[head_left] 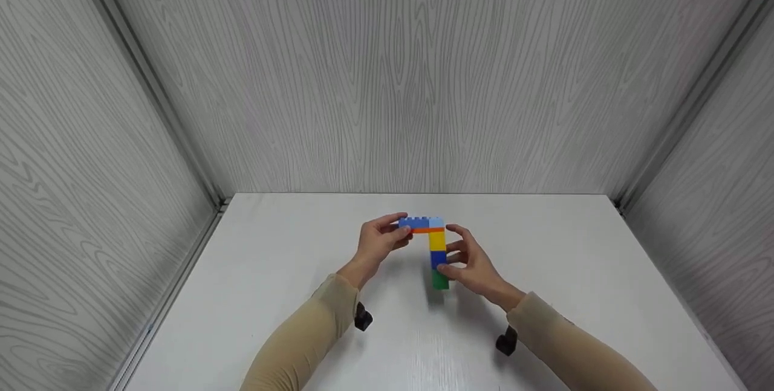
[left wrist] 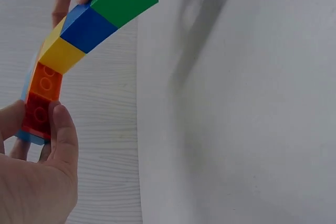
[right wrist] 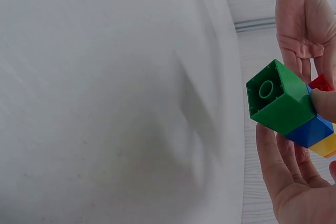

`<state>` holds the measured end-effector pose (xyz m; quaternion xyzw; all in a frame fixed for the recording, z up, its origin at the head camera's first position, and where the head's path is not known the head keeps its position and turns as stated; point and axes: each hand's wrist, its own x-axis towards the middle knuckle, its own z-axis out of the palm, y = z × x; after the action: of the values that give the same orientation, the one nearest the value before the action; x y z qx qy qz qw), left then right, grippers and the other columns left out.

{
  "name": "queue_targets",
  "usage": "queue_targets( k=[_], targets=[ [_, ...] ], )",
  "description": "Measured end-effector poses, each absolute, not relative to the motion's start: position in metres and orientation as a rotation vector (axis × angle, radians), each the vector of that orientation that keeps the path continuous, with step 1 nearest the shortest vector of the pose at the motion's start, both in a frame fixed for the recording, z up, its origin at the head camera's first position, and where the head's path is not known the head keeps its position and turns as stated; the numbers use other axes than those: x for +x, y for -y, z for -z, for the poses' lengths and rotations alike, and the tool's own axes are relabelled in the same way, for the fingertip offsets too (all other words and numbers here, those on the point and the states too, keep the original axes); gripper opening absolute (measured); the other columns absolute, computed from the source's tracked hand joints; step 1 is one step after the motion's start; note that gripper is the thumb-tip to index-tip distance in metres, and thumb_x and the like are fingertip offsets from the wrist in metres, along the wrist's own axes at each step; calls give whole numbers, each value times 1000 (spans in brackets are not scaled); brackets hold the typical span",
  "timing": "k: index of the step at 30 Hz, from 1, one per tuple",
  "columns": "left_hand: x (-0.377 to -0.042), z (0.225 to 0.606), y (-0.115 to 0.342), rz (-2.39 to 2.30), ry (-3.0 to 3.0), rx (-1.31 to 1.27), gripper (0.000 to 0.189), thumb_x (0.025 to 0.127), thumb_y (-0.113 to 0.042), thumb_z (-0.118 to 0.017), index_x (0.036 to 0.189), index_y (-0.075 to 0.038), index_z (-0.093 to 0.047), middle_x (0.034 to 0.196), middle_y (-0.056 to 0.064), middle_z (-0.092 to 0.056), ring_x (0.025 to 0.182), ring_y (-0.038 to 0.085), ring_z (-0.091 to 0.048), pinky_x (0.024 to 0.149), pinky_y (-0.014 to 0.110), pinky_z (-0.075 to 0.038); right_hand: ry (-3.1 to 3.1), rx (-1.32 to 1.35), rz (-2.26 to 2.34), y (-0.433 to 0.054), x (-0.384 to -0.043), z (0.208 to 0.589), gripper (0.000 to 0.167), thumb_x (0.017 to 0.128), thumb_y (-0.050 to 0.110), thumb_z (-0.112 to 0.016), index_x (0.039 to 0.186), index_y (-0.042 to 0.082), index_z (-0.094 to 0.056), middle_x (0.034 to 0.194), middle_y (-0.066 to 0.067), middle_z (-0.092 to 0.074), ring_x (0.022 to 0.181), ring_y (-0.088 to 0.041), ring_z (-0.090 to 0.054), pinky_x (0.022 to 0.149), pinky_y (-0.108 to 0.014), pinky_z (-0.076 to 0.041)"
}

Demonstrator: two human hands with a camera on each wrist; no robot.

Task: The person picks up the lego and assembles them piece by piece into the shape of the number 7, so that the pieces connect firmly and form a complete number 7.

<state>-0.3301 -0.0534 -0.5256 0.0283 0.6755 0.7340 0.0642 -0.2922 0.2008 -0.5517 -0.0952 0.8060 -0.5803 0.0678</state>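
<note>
Both hands hold one L-shaped build of toy building bricks in the air above the table. Its column has a green brick (head_left: 441, 280) at the bottom, then a dark blue brick (head_left: 438, 258) and a yellow brick (head_left: 436, 240). A side arm runs left from the top, with blue bricks (head_left: 417, 222) over a thin orange and red layer (left wrist: 44, 83). My left hand (head_left: 376, 245) pinches the free end of that arm between thumb and fingers. My right hand (head_left: 478, 267) grips the column, thumb near the blue-green joint. The green brick's hollow underside (right wrist: 266, 89) faces the right wrist camera.
Below the hands lies a white table (head_left: 290, 228), with shadows of the hands and bricks on it. Grey wood-grain panels (head_left: 387, 77) stand at the back and both sides. Black wrist devices (head_left: 363, 317) hang beneath the beige sleeves (head_left: 308, 330).
</note>
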Motion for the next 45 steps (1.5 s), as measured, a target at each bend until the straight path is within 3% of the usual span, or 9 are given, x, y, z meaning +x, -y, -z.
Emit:
queue_targets(
  k=[7, 11, 16, 22, 28, 39, 41, 45],
  targets=[
    [-338, 534, 53, -2048, -2181, 107, 51, 106, -15, -79, 156, -10, -67, 147, 20, -72, 114, 27, -82, 100, 33, -68, -2361, -264, 1751, -204, -291, 554, 86, 100, 18, -84, 172, 27, -37, 146, -21, -64, 118, -27, -71, 96, -39, -70],
    [-342, 539, 54, -1987, -2261, 76, 51, 103, -21, -84, 152, -14, -72, 147, 16, -75, 116, 28, -80, 96, 33, -69, -2329, -256, 1760, -206, -290, 557, 86, 101, 20, -83, 172, 24, -36, 147, -22, -63, 115, -25, -70, 93, -36, -69],
    [-347, 549, 54, -1932, -2325, 41, 49, 101, -26, -87, 148, -19, -75, 146, 13, -77, 113, 21, -79, 93, 30, -68, -2264, -222, 1784, -207, -292, 562, 85, 101, 23, -83, 173, 23, -37, 147, -23, -61, 113, -24, -69, 92, -37, -70],
    [-351, 562, 52, -1862, -2408, 72, 48, 101, -23, -86, 147, -14, -76, 146, 16, -76, 114, 21, -78, 89, 28, -68, -2220, -108, 1773, -207, -296, 572, 83, 100, 25, -84, 171, 27, -41, 148, -21, -62, 118, -27, -72, 97, -43, -70],
    [-357, 573, 54, -1734, -2449, -1, 48, 99, -25, -88, 146, -18, -77, 143, 10, -79, 107, 25, -78, 86, 28, -68, -2245, 0, 1726, -203, -295, 578, 82, 99, 26, -85, 171, 28, -45, 148, -20, -63, 123, -31, -69, 102, -45, -69],
    [-362, 587, 57, -1580, -2540, 17, 42, 99, -23, -89, 139, -15, -81, 128, 9, -83, 92, 16, -71, 75, 24, -62, -2214, 37, 1651, -202, -296, 582, 83, 102, 25, -85, 174, 24, -45, 143, -18, -64, 117, -27, -66, 97, -39, -70],
    [-362, 586, 57, -1551, -2569, 24, 40, 99, -22, -89, 137, -14, -82, 127, 9, -83, 95, 16, -70, 79, 26, -63, -2242, 33, 1611, -202, -297, 582, 83, 101, 26, -85, 174, 23, -45, 143, -19, -64, 114, -27, -68, 94, -38, -70],
    [-361, 586, 56, -1521, -2602, 8, 38, 98, -21, -89, 135, -14, -83, 127, 8, -83, 108, 19, -70, 100, 35, -65, -2322, 11, 1506, -201, -299, 580, 84, 100, 30, -87, 173, 23, -46, 143, -20, -65, 107, -26, -72, 88, -35, -70]
  ],
)
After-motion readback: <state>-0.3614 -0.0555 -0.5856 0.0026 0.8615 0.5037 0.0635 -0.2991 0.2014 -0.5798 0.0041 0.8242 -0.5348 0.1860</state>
